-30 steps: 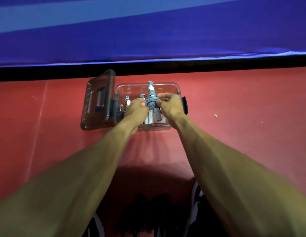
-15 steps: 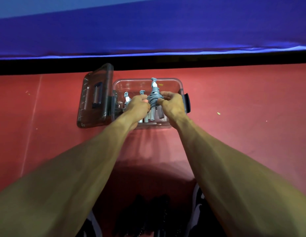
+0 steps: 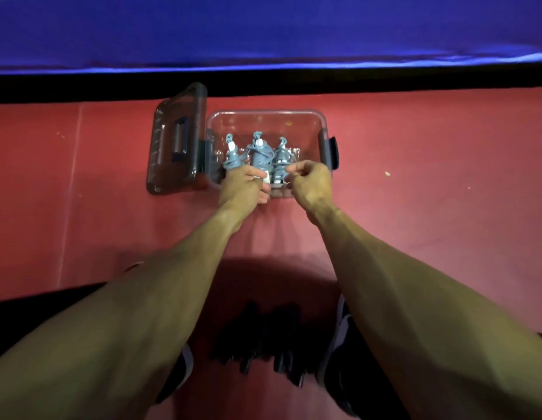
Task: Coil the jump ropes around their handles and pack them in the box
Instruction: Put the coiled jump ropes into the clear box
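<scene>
A clear plastic box (image 3: 265,122) sat on the red floor (image 3: 415,177), its smoky lid (image 3: 175,140) swung open and lying just left of the box, a dark latch (image 3: 333,153) on the box's right wall. Three coiled grey jump ropes (image 3: 259,156) lay side by side inside the box; no brand, label or writing could be read on anything. At the box's near edge, the left hand (image 3: 244,186) was closed around white handle ends, while the right hand (image 3: 310,181) hovered with fingers loosely curled, holding nothing.
</scene>
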A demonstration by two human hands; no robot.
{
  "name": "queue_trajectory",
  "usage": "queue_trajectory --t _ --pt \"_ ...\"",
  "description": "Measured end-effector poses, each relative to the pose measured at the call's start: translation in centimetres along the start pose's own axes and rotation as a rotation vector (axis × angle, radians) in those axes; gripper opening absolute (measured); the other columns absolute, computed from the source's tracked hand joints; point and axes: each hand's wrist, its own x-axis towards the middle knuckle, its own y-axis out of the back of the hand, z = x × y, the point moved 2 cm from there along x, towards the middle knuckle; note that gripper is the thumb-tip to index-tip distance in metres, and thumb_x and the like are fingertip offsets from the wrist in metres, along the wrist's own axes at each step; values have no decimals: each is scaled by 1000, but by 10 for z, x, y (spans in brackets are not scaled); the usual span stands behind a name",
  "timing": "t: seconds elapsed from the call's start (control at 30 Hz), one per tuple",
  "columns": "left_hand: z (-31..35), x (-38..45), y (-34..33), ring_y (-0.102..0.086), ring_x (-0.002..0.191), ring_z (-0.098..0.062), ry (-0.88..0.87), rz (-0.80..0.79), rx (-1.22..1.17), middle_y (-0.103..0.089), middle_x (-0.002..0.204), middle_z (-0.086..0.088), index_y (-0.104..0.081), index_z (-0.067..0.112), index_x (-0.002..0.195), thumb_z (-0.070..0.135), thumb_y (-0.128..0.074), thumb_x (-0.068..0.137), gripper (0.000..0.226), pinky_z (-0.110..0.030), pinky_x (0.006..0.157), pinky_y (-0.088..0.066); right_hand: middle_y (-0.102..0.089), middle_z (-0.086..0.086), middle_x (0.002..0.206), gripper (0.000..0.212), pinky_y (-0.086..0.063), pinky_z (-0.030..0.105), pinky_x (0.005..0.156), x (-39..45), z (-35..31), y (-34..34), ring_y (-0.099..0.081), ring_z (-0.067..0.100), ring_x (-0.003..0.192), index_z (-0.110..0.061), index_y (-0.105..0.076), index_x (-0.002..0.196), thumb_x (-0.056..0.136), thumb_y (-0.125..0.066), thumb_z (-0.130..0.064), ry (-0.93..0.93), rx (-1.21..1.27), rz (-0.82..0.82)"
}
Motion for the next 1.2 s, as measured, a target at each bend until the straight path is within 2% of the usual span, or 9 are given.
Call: queue_trajectory --t 0.1,0.23,0.4,0.53,0.73,0.87,0.97,1.03,1.2 --pt "-21 -29 -3 -63 63 -20 15 -52 81 -67 75 -10 -61 15 84 -7 -48 93 27 -29 61 -55 -68 9 76 17 -52 28 59 -33 17 -3 -63 19 65 -10 -64 80 89 -58 2 -66 -50 -125" --pt "-65 -54 -8 -69 81 -24 79 -120 314 -72 86 -7 -63 24 85 1 -57 90 24 -33 79 -57 -60 15 68 12 -43 21 42 -74 56 -16 -55 17 51 8 -67 93 90 -56 8 -185 -183 -353" --pt "-127 -77 3 -66 107 -25 189 -179 590 -72 111 -12 -70 9 110 4 -63 90 22 -27 88 -47 -61 12 75 16 -48 25 46 -108 113 -24 -55 13 51 -2 -70 97 94 -55 2 -239 -438 -547" --pt "-165 -84 18 -62 114 -30 273 -367 817 -66 125 -17 -61 6 124 10 -74 84 42 -33 88 -47 -58 1 69 20 -51 35 63 -119 147 -37 -54 14 58 -16 -64 77 87 -60 0 -228 -523 -587" --pt "-216 -93 20 -56 121 -37 344 -555 1023 -56 134 -20 -48 2 130 23 -86 75 70 -40 91 -48 -61 7 77 11 -54 39 73 -117 165 -58 -60 24 78 -6 -69 84 90 -69 -16 -274 -703 -774" --pt "-232 -94 14 -55 118 -45 277 -498 1009 -54 128 -25 -46 -1 120 17 -75 82 50 -42 84 -44 -69 12 112 30 -51 34 85 -117 172 -66 -64 27 105 -4 -71 114 89 -73 -21 -248 -772 -777" --pt "-238 -93 12 -56 115 -45 254 -492 989 -55 128 -24 -51 0 117 16 -69 84 41 -38 79 -41 -66 8 111 34 -44 27 76 -117 177 -66 -62 23 105 -7 -70 119 89 -74 -23 -243 -737 -729" --pt "-237 -92 13 -54 116 -45 252 -462 958 -52 129 -26 -50 -1 117 12 -66 85 38 -40 83 -42 -64 5 117 39 -39 21 78 -117 177 -65 -61 20 110 -12 -68 123 86 -76 -24 -258 -676 -679" --pt "-206 -76 15 -48 121 -42 241 -262 783 -39 134 -27 -43 -5 127 7 -65 89 46 -39 92 -39 -66 4 102 34 -51 18 74 -103 156 -69 -63 19 97 -7 -69 116 83 -75 -5 -268 -333 -455"
